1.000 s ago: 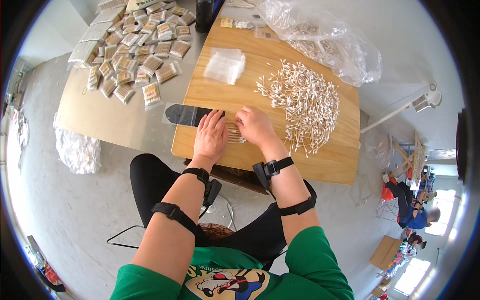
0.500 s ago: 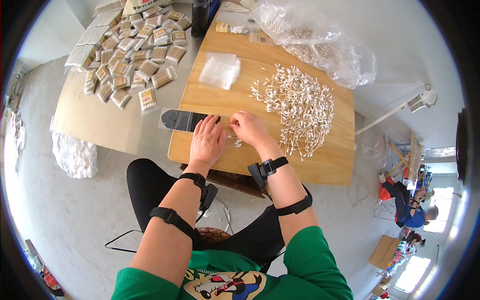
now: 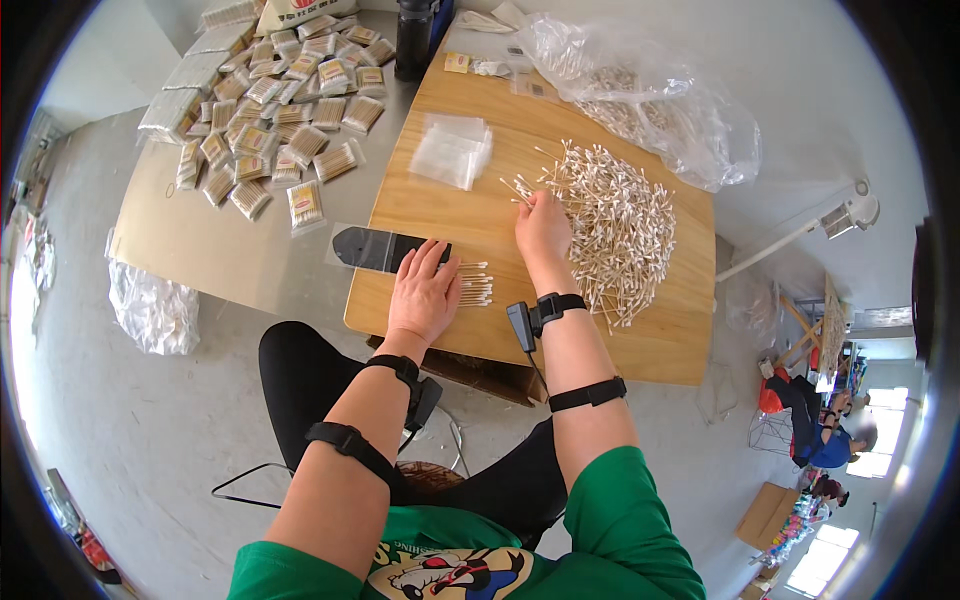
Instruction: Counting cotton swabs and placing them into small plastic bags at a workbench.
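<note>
My left hand lies palm down with fingers stretched out, over a small row of cotton swabs whose white tips stick out to its right. Its fingertips rest by the end of a flat black strip with a clear plastic sleeve around it. At the left edge of a large heap of loose cotton swabs is my right hand. Its fingers are pinched together on a few swabs, whose tips show just beyond the fingertips; how many it grips is hidden.
Clear empty bags lie on the wooden board beyond my left hand. A big plastic bag of swabs stands at the back. Filled swab packets pile up on the metal table, near a dark bottle.
My right hand has moved from beside my left hand, right and away, to the edge of the swab heap. The left hand stays over the row, more of which now shows.
</note>
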Action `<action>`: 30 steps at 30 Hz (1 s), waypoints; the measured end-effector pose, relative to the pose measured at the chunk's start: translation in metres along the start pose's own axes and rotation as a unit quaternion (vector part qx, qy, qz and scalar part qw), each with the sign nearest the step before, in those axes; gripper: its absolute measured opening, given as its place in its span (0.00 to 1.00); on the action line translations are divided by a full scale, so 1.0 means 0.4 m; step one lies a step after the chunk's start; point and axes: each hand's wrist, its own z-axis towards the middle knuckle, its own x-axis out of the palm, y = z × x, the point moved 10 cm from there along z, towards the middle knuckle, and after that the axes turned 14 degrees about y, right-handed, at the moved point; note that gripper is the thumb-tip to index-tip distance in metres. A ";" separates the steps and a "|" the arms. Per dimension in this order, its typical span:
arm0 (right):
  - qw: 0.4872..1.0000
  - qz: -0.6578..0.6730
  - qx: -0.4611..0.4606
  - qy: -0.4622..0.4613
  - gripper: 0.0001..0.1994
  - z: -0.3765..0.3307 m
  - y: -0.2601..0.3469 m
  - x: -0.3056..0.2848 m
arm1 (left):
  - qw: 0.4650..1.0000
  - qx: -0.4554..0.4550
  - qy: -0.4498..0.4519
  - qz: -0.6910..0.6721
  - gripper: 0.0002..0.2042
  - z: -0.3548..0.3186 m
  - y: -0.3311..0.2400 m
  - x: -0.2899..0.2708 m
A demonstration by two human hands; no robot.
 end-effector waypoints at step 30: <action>0.937 0.293 -0.190 -0.016 0.09 -0.222 0.026 0.001 | 0.998 0.004 0.004 -0.055 0.12 -0.004 0.011 0.000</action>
